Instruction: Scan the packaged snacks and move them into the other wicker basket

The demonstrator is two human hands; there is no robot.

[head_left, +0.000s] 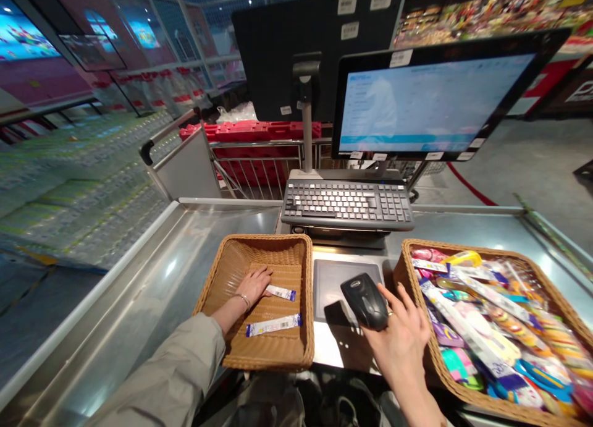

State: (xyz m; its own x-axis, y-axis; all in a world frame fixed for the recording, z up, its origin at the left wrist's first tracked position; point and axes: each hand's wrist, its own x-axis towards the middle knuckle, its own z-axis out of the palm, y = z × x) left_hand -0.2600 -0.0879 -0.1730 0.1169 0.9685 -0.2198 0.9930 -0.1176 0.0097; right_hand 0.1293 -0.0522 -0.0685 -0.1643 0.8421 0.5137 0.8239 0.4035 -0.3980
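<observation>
My left hand (254, 285) reaches into a wicker basket (296, 353) at centre left, fingers stretched over a small white and blue packet (280, 293) and touching its end. A second, longer packet (273, 325) lies nearer me in the same basket. My right hand (401, 337) holds a black handheld barcode scanner (365, 300) over the counter between the two baskets, fingers partly spread behind it. At the right, a larger wicker basket (407, 248) is piled with several colourful packaged toothbrushes (482, 328).
A grey keyboard (347, 203) and a lit touchscreen monitor (435, 99) stand behind the baskets on the steel checkout counter (152, 291). A flat dark scanner plate (331, 282) lies under the keyboard's front. A shopping cart (185, 161) with red crates stands beyond.
</observation>
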